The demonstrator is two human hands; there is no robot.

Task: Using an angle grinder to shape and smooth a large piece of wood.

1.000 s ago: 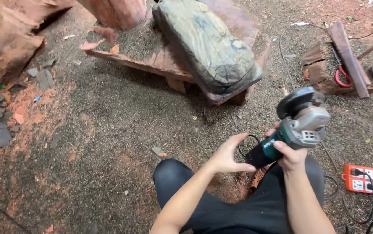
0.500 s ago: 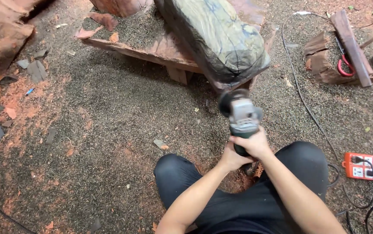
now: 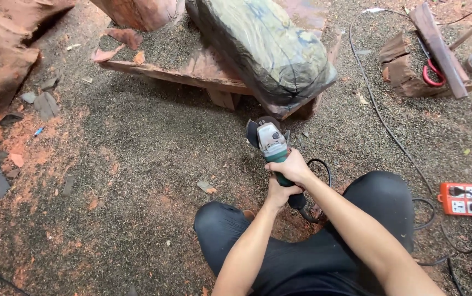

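A seated person holds an angle grinder (image 3: 271,143) low over the gritty ground, just short of a greenish stone slab (image 3: 269,49) on a wooden pallet (image 3: 192,71). The right hand (image 3: 293,169) is wrapped around the green body; the left hand (image 3: 281,193) is closed on the rear grip. Doing this well likely means keeping 2 firm grips and the black cord (image 3: 321,167) behind the disc.

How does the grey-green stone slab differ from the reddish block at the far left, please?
The grey-green stone slab looks smooth and rounded, with dark veins; the reddish block is rough, angular and plain rust-coloured. The slab lies raised on a wooden pallet; the block sits on the gravel ground. Both are large and untouched by either hand.
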